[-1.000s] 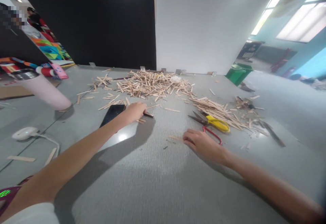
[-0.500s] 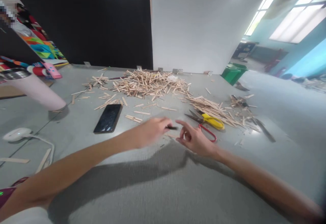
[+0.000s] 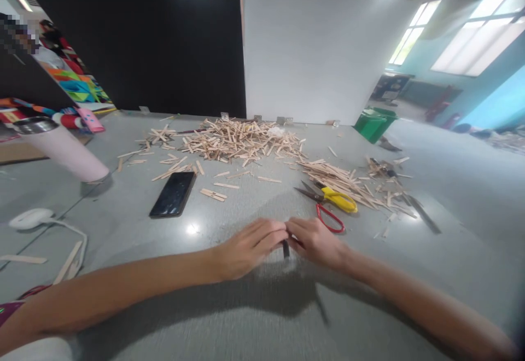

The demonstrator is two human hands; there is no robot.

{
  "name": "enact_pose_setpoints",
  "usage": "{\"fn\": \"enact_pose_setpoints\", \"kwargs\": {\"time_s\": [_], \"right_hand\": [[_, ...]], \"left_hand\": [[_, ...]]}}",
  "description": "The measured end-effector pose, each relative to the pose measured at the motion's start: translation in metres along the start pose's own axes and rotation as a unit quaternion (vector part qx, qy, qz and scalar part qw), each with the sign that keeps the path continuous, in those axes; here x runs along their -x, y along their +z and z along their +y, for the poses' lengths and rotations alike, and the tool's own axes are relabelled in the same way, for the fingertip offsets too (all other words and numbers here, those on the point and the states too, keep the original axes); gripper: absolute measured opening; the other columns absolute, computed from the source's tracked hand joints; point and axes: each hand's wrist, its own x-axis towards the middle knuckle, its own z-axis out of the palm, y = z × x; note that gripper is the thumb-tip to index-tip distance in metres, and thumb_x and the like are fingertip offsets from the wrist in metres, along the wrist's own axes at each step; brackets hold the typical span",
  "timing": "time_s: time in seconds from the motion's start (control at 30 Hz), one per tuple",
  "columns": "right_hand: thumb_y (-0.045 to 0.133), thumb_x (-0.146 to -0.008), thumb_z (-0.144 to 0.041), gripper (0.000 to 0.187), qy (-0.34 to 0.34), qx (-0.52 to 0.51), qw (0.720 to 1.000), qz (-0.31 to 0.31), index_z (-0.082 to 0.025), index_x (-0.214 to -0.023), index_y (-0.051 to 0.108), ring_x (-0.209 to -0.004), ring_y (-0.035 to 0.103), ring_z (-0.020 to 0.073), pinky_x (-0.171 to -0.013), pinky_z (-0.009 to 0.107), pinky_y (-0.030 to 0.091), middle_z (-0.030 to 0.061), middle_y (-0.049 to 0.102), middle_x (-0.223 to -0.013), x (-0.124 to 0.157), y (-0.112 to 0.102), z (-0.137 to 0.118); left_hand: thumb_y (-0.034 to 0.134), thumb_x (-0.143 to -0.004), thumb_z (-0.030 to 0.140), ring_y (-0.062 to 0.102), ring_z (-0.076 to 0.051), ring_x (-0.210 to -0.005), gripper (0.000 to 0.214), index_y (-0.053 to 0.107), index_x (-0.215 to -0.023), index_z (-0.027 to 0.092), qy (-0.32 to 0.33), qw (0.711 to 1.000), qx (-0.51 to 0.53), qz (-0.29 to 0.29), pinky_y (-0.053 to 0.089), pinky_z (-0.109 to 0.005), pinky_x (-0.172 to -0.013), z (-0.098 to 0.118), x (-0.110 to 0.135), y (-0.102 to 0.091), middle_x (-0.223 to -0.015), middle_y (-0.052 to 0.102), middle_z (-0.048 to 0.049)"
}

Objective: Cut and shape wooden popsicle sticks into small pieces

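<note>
A grey table (image 3: 254, 202) stands before a black board (image 3: 172, 38) and a white board (image 3: 303, 44). At left are a flask (image 3: 68, 154) and a phone (image 3: 173, 195). The left hand (image 3: 246, 247), near middle, appears clamped on a dark strip (image 3: 286, 249) poking out below; the right hand (image 3: 315, 242) meets it, its own grip hidden. Scissors (image 3: 338, 199) lie at right. The step looks like two-handed close work; the next move calls for steadiness.

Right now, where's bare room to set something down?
Grey tabletop: between pink cylindrical bottle and black rectangular phone, or nearside of left hand. Crowded: back, heaped pale wooden sticks; right, yellow-handled metal scissors by more sticks.
</note>
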Motion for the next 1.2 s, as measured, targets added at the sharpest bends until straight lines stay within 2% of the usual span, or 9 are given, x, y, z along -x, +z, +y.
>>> {"fn": "enact_pose_setpoints", "kwargs": {"time_s": [0.1,0.2,0.3,0.43,0.57,0.67,0.9,1.0,1.2], "right_hand": [[0.066,-0.095,-0.030,0.016,0.058,-0.046,0.997,0.027,-0.022,-0.081,0.062,-0.056,0.053,0.0136,-0.053,0.026,0.044,-0.0001,0.063,-0.069,-0.005,-0.007,0.002],[0.056,-0.103,-0.037,0.019,0.136,-0.119,0.983,0.035,-0.023,-0.090,0.058,-0.042,0.053,0.0124,-0.039,0.024,0.041,-0.0031,0.063,-0.064,-0.013,-0.016,0.007],[0.055,-0.103,-0.043,0.023,0.188,-0.176,0.966,0.020,-0.023,-0.091,0.057,-0.038,0.058,0.0139,-0.033,0.023,0.042,-0.0026,0.066,-0.062,-0.019,-0.020,0.014],[0.065,-0.098,-0.051,0.031,0.220,-0.203,0.954,0.004,-0.021,-0.088,0.063,-0.047,0.068,0.0160,-0.036,0.023,0.047,0.0030,0.074,-0.070,-0.020,-0.019,0.023],[0.072,-0.096,-0.055,0.043,0.241,-0.192,0.951,-0.008,-0.021,-0.072,0.060,-0.039,0.057,0.0101,-0.034,0.019,0.039,0.0003,0.069,-0.058,-0.019,-0.015,0.029],[0.075,-0.096,-0.053,0.037,0.258,-0.187,0.947,-0.032,-0.021,-0.082,0.064,-0.042,0.059,0.0109,-0.037,0.020,0.045,-0.0012,0.069,-0.061,-0.021,-0.014,0.029],[0.083,-0.093,-0.052,0.039,0.257,-0.193,0.940,-0.118,-0.019,-0.081,0.065,-0.051,0.064,0.0128,-0.044,0.021,0.049,-0.0005,0.070,-0.063,-0.026,-0.004,0.023],[0.077,-0.097,-0.053,0.039,0.251,-0.197,0.938,-0.133,-0.020,-0.082,0.063,-0.052,0.065,0.0131,-0.046,0.022,0.050,-0.0004,0.070,-0.064,-0.025,0.005,0.025],[0.065,-0.105,-0.044,0.039,0.237,-0.154,0.951,-0.126,-0.021,-0.074,0.058,-0.047,0.059,0.0114,-0.043,0.021,0.041,-0.0019,0.064,-0.056,-0.023,0.015,0.030]], "left_hand": [[0.050,-0.112,0.022,0.067,-0.037,-0.132,0.035,0.046,-0.143,0.007,-0.076,0.995,-0.058,-0.002,0.060,-0.053,-0.105,0.012,0.013,0.016,-0.139,0.066,-0.0300],[0.050,-0.112,0.029,0.068,-0.045,-0.129,0.036,0.055,-0.136,0.003,-0.122,0.987,-0.092,-0.055,0.061,-0.061,-0.099,0.020,0.025,0.031,-0.140,0.066,-0.0339],[0.050,-0.112,0.037,0.062,-0.050,-0.138,0.047,0.057,-0.141,0.001,-0.131,0.980,-0.108,-0.104,0.056,-0.065,-0.106,0.021,0.034,0.042,-0.147,0.063,-0.0351],[0.047,-0.112,0.043,0.059,-0.051,-0.142,0.053,0.061,-0.140,0.000,-0.145,0.972,-0.111,-0.147,0.050,-0.065,-0.113,0.020,0.038,0.045,-0.150,0.062,-0.0349],[0.046,-0.112,0.048,0.047,-0.052,-0.152,0.061,0.060,-0.144,-0.002,-0.169,0.963,-0.120,-0.175,0.040,-0.066,-0.121,0.020,0.036,0.042,-0.161,0.049,-0.0382],[0.043,-0.112,0.050,0.052,-0.051,-0.148,0.063,0.061,-0.142,-0.003,-0.159,0.958,-0.137,-0.194,0.037,-0.065,-0.122,0.023,0.034,0.039,-0.155,0.055,-0.0386],[0.048,-0.111,0.044,0.072,-0.044,-0.123,0.053,0.067,-0.129,-0.003,-0.114,0.953,-0.242,-0.142,0.051,-0.054,-0.104,0.037,0.036,0.038,-0.135,0.071,-0.0360],[0.049,-0.110,0.053,0.072,-0.045,-0.123,0.063,0.068,-0.129,-0.003,-0.103,0.951,-0.254,-0.141,0.051,-0.055,-0.105,0.039,0.038,0.036,-0.133,0.072,-0.0359],[0.025,-0.113,0.065,0.075,-0.043,-0.118,0.084,0.070,-0.126,-0.005,-0.085,0.962,-0.235,-0.107,0.048,-0.054,-0.109,0.038,0.041,0.036,-0.126,0.077,-0.0328]]}}
